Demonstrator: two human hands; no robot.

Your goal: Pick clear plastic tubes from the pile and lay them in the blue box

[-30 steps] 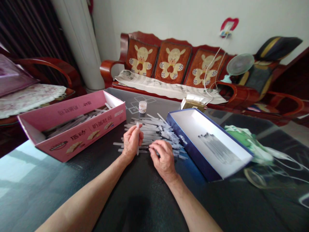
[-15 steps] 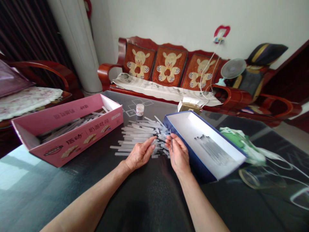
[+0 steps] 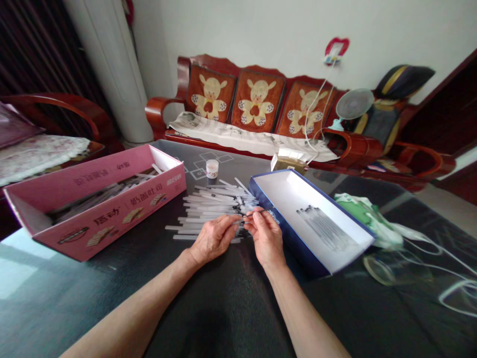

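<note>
Head view: you are pinching a thin clear plastic stick [image 3: 253, 217] between the thumb and forefinger of your right hand [image 3: 265, 242], the other fingers curled in. Your left hand [image 3: 214, 240] is half curled just beside it, and you cannot tell whether it has hold of the stick. Both hands are working at the near edge of a loose pile of clear sticks [image 3: 212, 204] on the black tabletop [image 3: 55, 303], between a pink carton [image 3: 112, 219] holding more sticks and a blue-rimmed white box [image 3: 283, 191] holding a neat row of thin tubes [image 3: 316, 227].
</note>
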